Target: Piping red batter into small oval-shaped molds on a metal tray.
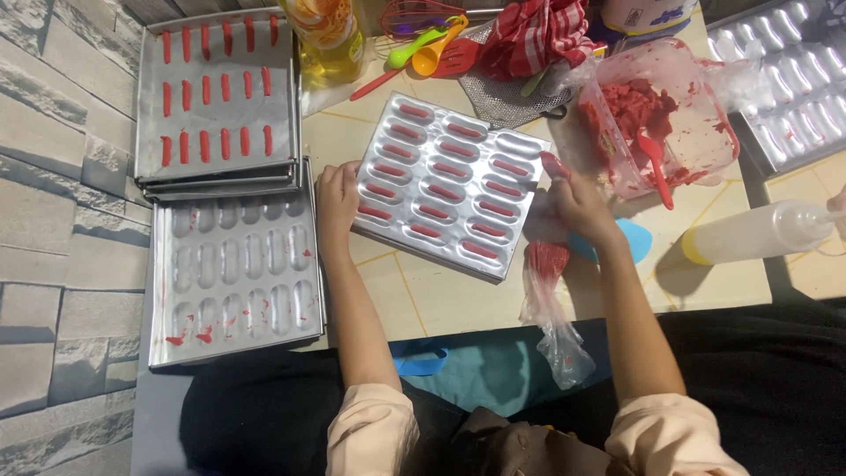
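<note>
Plastic piping bag [548, 291]: red paste inside, gripped by right hand [577, 207].
Left hand [337, 198]: grip closed on edge of mould tray [449, 182].
Mould tray: on table [441, 295], cavities holding red strips.
Tub [661, 115]: beyond, red paste.

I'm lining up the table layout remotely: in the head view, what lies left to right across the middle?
Empty mould tray → left hand → filled mould tray → right hand holding the piping bag → red batter tub → squeeze bottle.
</note>
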